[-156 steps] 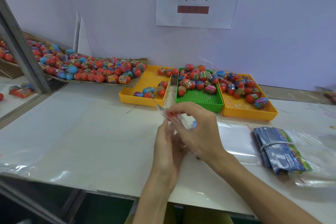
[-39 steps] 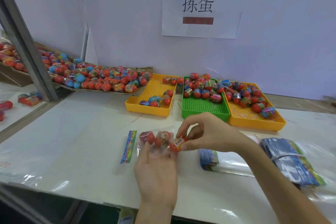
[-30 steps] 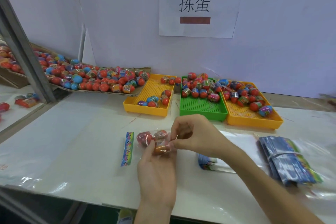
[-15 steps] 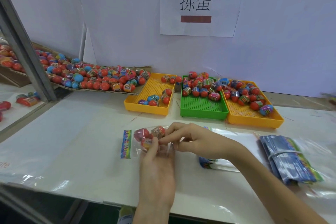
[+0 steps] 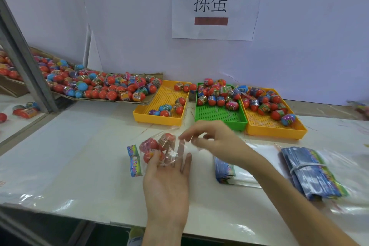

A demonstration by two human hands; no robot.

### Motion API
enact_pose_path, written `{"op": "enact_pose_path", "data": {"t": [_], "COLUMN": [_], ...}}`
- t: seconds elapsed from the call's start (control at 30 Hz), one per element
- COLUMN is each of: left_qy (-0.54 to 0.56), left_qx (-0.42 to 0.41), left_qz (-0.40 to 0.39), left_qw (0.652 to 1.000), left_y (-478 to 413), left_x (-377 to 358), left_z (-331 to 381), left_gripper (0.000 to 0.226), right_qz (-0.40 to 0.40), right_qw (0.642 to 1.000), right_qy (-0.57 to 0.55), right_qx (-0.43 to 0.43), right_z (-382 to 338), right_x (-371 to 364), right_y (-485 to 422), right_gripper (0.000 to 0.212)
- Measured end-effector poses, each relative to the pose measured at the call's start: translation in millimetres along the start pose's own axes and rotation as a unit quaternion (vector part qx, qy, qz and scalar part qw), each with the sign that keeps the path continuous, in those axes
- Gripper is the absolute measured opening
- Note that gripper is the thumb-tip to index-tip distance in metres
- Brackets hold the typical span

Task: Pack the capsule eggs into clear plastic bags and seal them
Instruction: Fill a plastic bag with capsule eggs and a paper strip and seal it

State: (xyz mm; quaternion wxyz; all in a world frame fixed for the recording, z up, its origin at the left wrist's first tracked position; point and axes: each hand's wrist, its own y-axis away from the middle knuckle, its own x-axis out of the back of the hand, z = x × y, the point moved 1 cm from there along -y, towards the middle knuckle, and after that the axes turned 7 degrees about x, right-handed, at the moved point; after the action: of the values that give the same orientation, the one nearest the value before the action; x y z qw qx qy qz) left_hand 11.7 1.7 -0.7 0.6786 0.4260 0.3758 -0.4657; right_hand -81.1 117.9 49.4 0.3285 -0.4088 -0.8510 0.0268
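Observation:
A clear plastic bag [image 5: 171, 153] with three red capsule eggs [image 5: 148, 145] inside lies across the fingers of my left hand [image 5: 167, 179]. That hand is palm up, its thumb pressed over the lowest egg. The bag's colourful header strip [image 5: 134, 161] hangs at the bag's left end. My right hand [image 5: 215, 142] is just right of the bag, and its index finger and thumb pinch the film at the bag's open right end. Motion blurs the fingertips.
Behind the hands stand a yellow tray [image 5: 159, 120], a green tray [image 5: 221, 121] and another yellow tray [image 5: 275, 132], all holding eggs. A cardboard tray [image 5: 103, 100] heaped with eggs sits back left. Empty bags [image 5: 225, 168] and a banded bundle [image 5: 311, 173] lie right.
My right hand pushed a third egg into the bag, then shifted to the bag's open end. The bag has lifted slightly on my left hand.

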Motion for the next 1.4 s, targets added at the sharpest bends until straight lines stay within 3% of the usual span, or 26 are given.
{"op": "enact_pose_path", "data": {"t": [0.1, 0.2, 0.3, 0.4, 0.53, 0.6, 0.67, 0.77, 0.87, 0.97, 1.1, 1.23, 1.4], "left_qy": [-0.006, 0.000, 0.006, 0.007, 0.013, 0.012, 0.011, 0.004, 0.012, 0.025, 0.039, 0.006, -0.016], "left_qx": [-0.002, 0.003, 0.009, 0.005, 0.008, 0.009, 0.006, 0.001, 0.009, 0.012, 0.004, -0.016, -0.004], "left_qz": [0.006, 0.015, 0.016, 0.014, 0.019, 0.024, 0.023, 0.032, 0.034, 0.016, -0.002, -0.011, -0.011], "left_qw": [1.000, 1.000, 1.000, 1.000, 1.000, 1.000, 1.000, 0.999, 0.999, 0.999, 0.999, 1.000, 1.000], "left_y": [1.0, 0.5, 0.7, 2.6, 2.7, 2.9, 2.9, 3.2, 4.6, 3.3, 0.5, 1.1, -0.5], "left_x": [-1.3, -0.8, -1.1, -3.2, -2.3, -2.5, -3.0, -2.1, -1.7, 0.3, 1.6, 1.5, 1.6], "left_z": [-0.1, -0.7, -0.7, -0.6, 0.4, 0.2, 0.2, -1.6, -1.2, -0.9, -2.3, -1.1, -3.2], "left_gripper": [0.049, 0.044, 0.037, 0.028, 0.025, 0.023, 0.023, 0.031, 0.034, 0.035, 0.059, 0.032, 0.036], "right_qz": [0.142, 0.253, 0.196, 0.136, 0.152, 0.191, 0.208, 0.076, 0.016, -0.017, -0.048, -0.048, -0.046], "right_qw": [0.989, 0.937, 0.867, 0.855, 0.837, 0.862, 0.935, 0.995, 0.999, 0.998, 0.992, 0.995, 0.998], "right_qy": [0.027, 0.212, 0.395, 0.416, 0.448, 0.414, 0.258, 0.047, -0.037, 0.063, 0.118, 0.083, 0.036], "right_qx": [-0.020, -0.115, -0.234, -0.279, -0.275, -0.220, -0.127, -0.036, 0.000, -0.003, 0.015, 0.007, 0.003], "right_z": [12.0, 45.9, 80.4, 99.0, 98.1, 87.3, 67.8, 30.6, 9.6, 3.1, 1.0, 1.2, 0.2], "right_x": [22.5, 51.2, 76.7, 87.6, 87.3, 84.2, 76.6, 60.2, 46.6, 32.5, 16.7, 7.7, 2.5], "right_y": [-7.5, -19.4, -30.2, -41.1, -47.6, -42.0, -32.6, -15.8, -4.3, -5.1, -4.3, -4.3, -2.6], "right_gripper": [0.030, 0.021, 0.037, 0.041, 0.027, 0.025, 0.026, 0.031, 0.032, 0.027, 0.023, 0.022, 0.024]}}
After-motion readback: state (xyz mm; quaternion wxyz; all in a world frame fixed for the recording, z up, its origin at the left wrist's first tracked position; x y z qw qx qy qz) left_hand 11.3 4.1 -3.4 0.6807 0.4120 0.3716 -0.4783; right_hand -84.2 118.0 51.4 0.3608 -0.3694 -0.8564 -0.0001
